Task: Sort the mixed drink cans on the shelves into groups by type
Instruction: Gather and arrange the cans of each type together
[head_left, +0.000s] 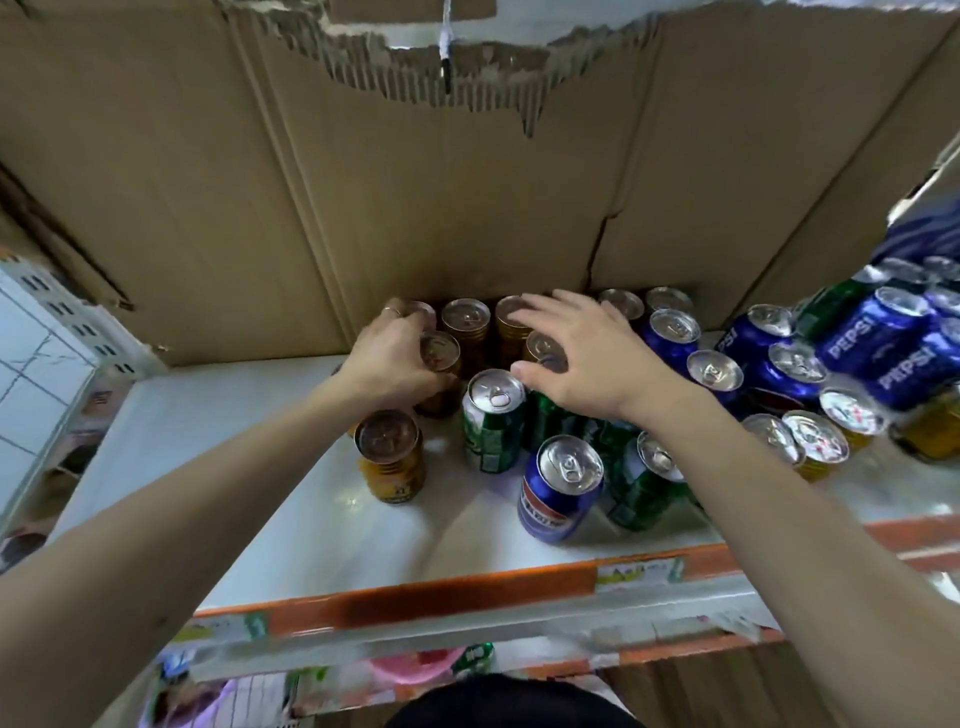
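Note:
On the white shelf (291, 509) stand mixed drink cans. My left hand (395, 358) grips a gold can with a brown lid (440, 353) near the back wall, beside other gold cans (466, 319). Fingers spread, my right hand (576, 358) hovers open over another gold can (543, 349) and the green cans (493, 421). A single gold can (389, 457) stands apart at the front left. A blue Pepsi can (561, 488) stands at the front middle, next to a green can (644, 483).
More blue Pepsi cans (878, 343) crowd the right side, some lying down, with gold cans (815, 441) in front of them. A torn cardboard sheet (415, 182) lines the back. The shelf's orange front edge (415, 597) runs across below. A white tiled wall (36, 374) is at left.

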